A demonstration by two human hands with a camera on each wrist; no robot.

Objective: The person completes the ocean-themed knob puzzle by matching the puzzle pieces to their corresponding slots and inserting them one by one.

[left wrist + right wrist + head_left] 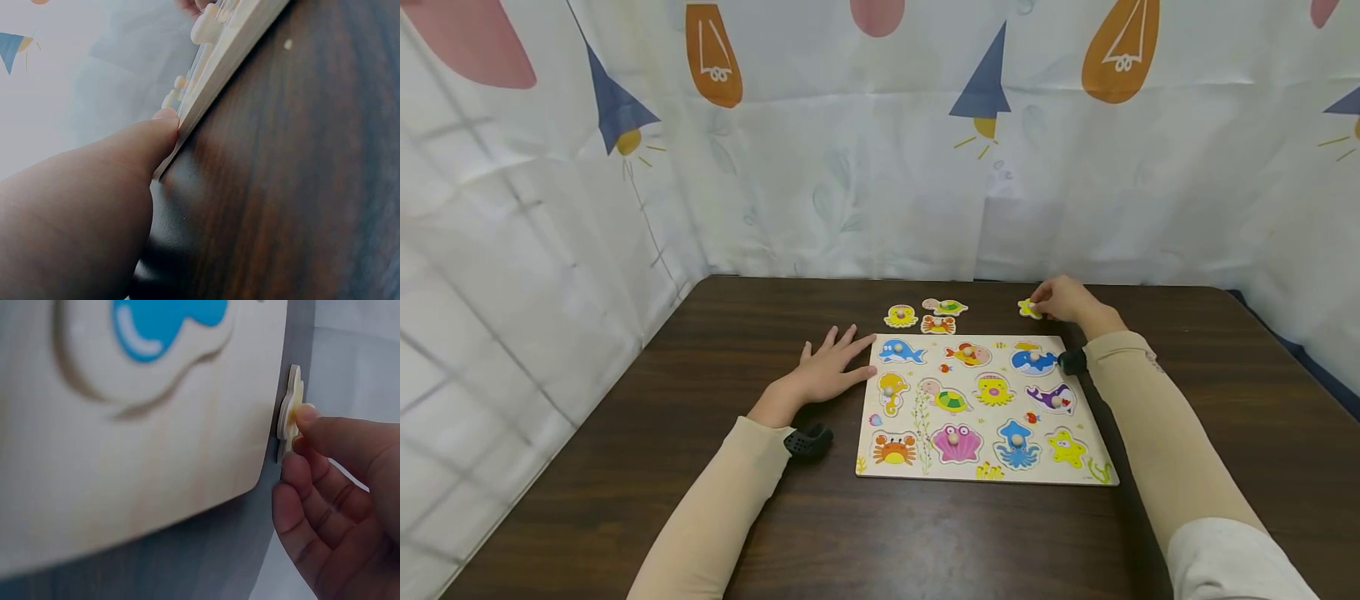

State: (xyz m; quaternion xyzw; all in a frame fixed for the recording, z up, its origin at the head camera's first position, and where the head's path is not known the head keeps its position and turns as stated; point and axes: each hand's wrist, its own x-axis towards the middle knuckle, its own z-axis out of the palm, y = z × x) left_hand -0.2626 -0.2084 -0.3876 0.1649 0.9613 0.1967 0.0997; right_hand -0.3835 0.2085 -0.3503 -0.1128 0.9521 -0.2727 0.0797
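A light wooden puzzle board (pixel 973 423) with sea-animal pictures lies on the dark table. At its far right corner, my right hand (pixel 1075 304) pinches a yellow starfish puzzle piece (pixel 1026 308) between thumb and fingers. The right wrist view shows that starfish piece (pixel 288 409) edge-on, close beyond the board's edge. My left hand (pixel 820 375) has its fingers spread and touches the board's left edge. In the left wrist view its thumb (pixel 150 134) rests against that edge. Several knobbed pieces, such as the pink shell (pixel 956 442) and the blue squid (pixel 1017 446), sit in the board.
Behind the board lie three loose pieces: a yellow octopus (pixel 900 316), a turtle (pixel 946 307) and a crab (pixel 937 325). A patterned white curtain (pixel 850 183) hangs past the table's (pixel 647 483) far edge. Dark wrist cameras sit on both arms.
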